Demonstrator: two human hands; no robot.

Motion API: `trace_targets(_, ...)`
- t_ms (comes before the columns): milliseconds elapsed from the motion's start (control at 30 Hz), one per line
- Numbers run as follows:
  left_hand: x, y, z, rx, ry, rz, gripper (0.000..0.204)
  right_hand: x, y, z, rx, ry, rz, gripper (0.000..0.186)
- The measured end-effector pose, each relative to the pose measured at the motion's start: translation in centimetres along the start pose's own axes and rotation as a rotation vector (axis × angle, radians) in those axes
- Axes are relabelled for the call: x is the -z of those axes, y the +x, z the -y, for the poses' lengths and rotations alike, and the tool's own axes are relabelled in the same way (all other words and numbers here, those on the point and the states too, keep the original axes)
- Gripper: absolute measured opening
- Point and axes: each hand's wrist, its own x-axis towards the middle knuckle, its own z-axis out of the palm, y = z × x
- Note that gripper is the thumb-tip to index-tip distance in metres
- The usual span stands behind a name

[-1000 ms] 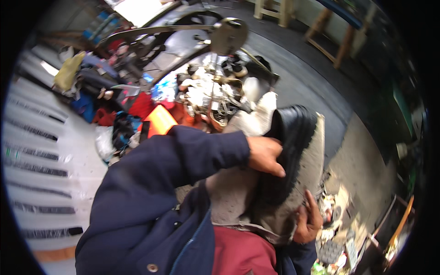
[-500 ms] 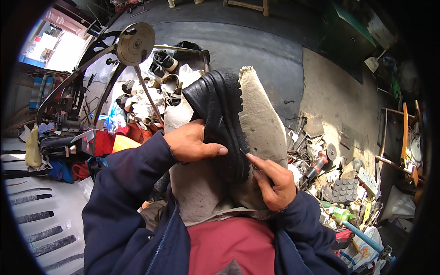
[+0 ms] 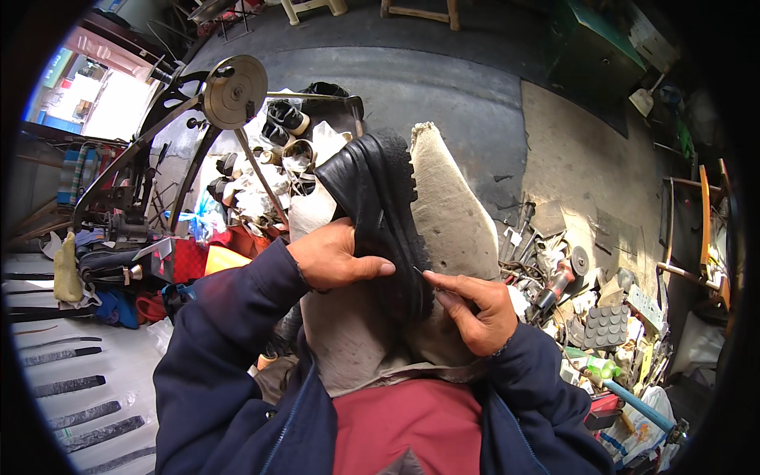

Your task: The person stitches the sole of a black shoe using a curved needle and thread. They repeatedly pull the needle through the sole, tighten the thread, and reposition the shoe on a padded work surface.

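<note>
A black leather shoe [image 3: 368, 178] with a thick, ridged sole rests on its side across my lap, its sole facing right. My left hand [image 3: 332, 257] grips it at the opening, thumb over the upper and the other fingers hidden inside or behind. At the sole's edge, my right hand [image 3: 477, 310] pinches a thin, needle-like metal piece [image 3: 419, 270] between thumb and forefinger, its tip against or close to the shoe. How much of this piece lies inside the fingers cannot be seen. Beneath the shoe, a stained pale apron [image 3: 459, 214] covers my knees.
A hand-wheel machine [image 3: 235, 91] stands at the far left, near a heap of shoes [image 3: 285, 119] and bags. Dark strips [image 3: 79, 416] lie on a pale surface at left. On the right floor are an angle grinder [image 3: 554, 285] and assorted scraps.
My right hand has shifted very slightly, its fingertips staying at the sole's edge. My left hand keeps its hold on the shoe. The whole view has tilted a little.
</note>
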Motion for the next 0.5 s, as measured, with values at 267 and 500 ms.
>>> trace_targets(267, 0.0, 0.1, -0.4, -0.002, 0.020, 0.002, 0.028, -3.2, -0.6, -0.1, -0.030, 0.111, -0.212, 0.030)
trace_targets(500, 0.1, 0.0, -0.8, 0.065, 0.075, -0.002, 0.029, -3.4, -0.5, -0.4, -0.113, 0.140, -0.206, 0.029)
